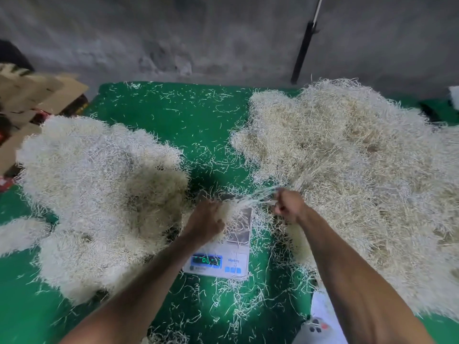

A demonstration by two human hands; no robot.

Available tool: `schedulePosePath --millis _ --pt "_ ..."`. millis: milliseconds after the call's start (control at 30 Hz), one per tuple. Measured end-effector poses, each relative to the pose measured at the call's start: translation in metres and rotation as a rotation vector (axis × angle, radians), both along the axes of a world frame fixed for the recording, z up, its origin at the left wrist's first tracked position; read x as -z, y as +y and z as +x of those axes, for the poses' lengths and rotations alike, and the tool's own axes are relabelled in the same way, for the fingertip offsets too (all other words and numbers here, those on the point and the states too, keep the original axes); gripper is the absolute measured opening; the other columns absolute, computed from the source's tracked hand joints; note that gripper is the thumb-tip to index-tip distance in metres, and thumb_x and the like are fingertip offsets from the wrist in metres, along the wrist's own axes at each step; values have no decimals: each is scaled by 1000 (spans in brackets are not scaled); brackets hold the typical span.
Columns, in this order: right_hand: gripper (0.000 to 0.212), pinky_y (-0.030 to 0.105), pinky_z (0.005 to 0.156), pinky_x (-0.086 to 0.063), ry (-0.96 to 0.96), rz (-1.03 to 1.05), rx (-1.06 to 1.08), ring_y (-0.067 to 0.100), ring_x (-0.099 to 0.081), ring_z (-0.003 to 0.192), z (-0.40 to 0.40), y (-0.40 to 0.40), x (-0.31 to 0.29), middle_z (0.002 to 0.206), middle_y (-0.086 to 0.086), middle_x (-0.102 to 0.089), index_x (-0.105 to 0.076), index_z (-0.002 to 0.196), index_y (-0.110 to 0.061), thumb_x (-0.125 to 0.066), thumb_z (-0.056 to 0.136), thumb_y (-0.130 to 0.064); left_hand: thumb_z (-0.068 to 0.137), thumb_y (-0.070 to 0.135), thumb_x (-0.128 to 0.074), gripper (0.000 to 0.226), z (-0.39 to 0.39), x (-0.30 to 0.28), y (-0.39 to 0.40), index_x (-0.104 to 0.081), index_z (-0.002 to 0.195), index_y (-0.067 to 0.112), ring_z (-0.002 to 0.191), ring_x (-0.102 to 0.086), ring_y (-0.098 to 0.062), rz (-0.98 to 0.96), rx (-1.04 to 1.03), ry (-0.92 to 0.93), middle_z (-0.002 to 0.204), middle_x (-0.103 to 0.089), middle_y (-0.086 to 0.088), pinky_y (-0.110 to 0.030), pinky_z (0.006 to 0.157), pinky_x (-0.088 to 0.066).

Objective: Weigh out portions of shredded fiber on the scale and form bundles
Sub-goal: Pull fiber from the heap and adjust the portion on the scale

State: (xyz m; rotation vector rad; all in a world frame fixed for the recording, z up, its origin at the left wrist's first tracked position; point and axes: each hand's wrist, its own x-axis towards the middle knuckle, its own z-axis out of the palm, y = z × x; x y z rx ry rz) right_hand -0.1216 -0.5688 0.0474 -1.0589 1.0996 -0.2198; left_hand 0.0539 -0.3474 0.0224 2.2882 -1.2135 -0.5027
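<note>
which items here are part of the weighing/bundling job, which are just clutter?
In the job:
- scale
- fiber strand stretched between left hand and right hand
- left pile
- right pile

Lying about:
- cardboard, far left
- black pole against the wall
- remote-like device, bottom right

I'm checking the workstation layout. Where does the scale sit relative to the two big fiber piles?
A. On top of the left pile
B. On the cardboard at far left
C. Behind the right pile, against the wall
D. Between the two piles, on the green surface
D: the scale rests on the green surface, with the left pile and right pile either side.
</note>
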Motion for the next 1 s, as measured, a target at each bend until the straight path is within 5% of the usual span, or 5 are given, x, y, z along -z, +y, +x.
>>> schedulePosePath --millis 200,367,533,767,1000 --pt "24 29 64 -56 -375 28 554 16 -58 66 -27 -56 -33 78 5 -59 -57 101 -7 -41 111 -22 86 15 -72 27 -1 5 -6 -55 107 16 86 -50 -10 -139 -111 75 107 -54 -5 -15 62 -41" --pt "45 44 80 -62 641 -967 -247 29 -68 84 -20 -41 -38 119 21 -66 -66 109 -2 -49 107 -43 83 40 -79 56 -1 -13 -9 -54 129 23 101 -56 -16 -316 -131 57 119 -57 1 -35 82 -54" --pt "37 46 96 -58 783 -1427 -347 24 -63 106 -8 32 -28 129 8 -59 -66 123 -15 -68 94 -39 75 47 -83 74 -2 -33 17 -54 136 16 116 -57 -15 -395 -94 97 131 -62 -3 -35 101 -46" --pt "25 36 103 -53 639 -1154 -536 17 -56 106 -33 169 21 117 2 -58 -64 123 -15 -54 103 -26 78 30 -87 88 -14 4 118 -40 150 13 126 -40 -4 -272 -235 203 143 -47 -1 -4 100 -26" --pt "59 41 125 -26 746 -867 -566 24 -30 153 -57 261 70 166 6 -28 -40 152 -12 -26 109 -50 83 39 -80 77 -38 54 199 -42 149 27 137 -46 -17 4 -208 430 152 -47 2 -37 112 -39"
